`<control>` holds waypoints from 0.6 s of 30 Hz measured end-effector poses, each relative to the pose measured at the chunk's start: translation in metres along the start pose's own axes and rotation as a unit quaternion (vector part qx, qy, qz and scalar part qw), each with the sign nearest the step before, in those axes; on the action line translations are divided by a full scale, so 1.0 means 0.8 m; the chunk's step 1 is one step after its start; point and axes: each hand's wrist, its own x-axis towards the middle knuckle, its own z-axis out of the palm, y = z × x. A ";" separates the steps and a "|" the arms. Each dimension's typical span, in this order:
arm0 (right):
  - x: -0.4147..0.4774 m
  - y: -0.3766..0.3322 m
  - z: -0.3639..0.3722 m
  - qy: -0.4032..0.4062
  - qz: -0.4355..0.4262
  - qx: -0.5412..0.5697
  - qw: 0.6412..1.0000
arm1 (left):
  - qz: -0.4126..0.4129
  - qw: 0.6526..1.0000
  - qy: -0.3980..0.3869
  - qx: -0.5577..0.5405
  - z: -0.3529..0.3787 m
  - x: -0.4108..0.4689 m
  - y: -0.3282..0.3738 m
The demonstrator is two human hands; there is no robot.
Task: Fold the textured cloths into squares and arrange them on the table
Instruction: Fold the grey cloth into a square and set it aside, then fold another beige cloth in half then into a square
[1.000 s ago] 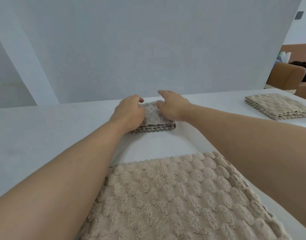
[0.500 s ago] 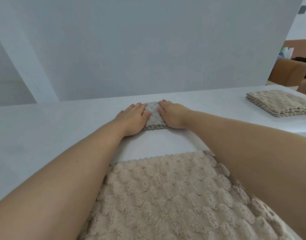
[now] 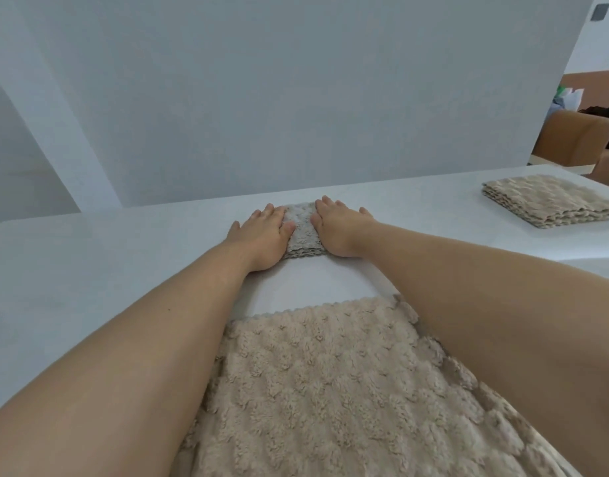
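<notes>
A plain white panel (image 3: 296, 98) stands upright along the far edge of the surface (image 3: 89, 270). At its left a white beam (image 3: 55, 125) slants upward. Past the panel's right end, a small grey plate (image 3: 600, 12) sits high on a wall. Below it stands a brown chair (image 3: 571, 139), with white and green bags (image 3: 568, 98) and a dark, unclear thing (image 3: 606, 122) behind it.

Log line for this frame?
left hand, right hand: flat on folded cloth | unfolded cloth: nearest | cloth stack: far right

Left hand (image 3: 261, 237) and right hand (image 3: 342, 228) lie flat on a folded cloth (image 3: 301, 230) at twelve o'clock, cloth stack (image 3: 551, 201) at two.
</notes>
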 end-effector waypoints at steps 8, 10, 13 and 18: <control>-0.065 -0.011 -0.046 0.054 -0.036 0.090 0.994 | 0.016 0.996 0.074 -0.042 -0.048 -0.078 0.034; -0.090 -0.014 -0.055 0.049 -0.035 0.098 0.993 | 0.027 0.995 0.082 -0.051 -0.053 -0.104 0.041; -0.126 -0.016 -0.063 0.065 -0.038 0.115 0.990 | 0.031 0.994 0.076 -0.071 -0.061 -0.146 0.053; -0.190 -0.019 -0.063 0.074 -0.048 0.105 0.991 | 0.001 0.991 0.091 -0.102 -0.072 -0.218 0.058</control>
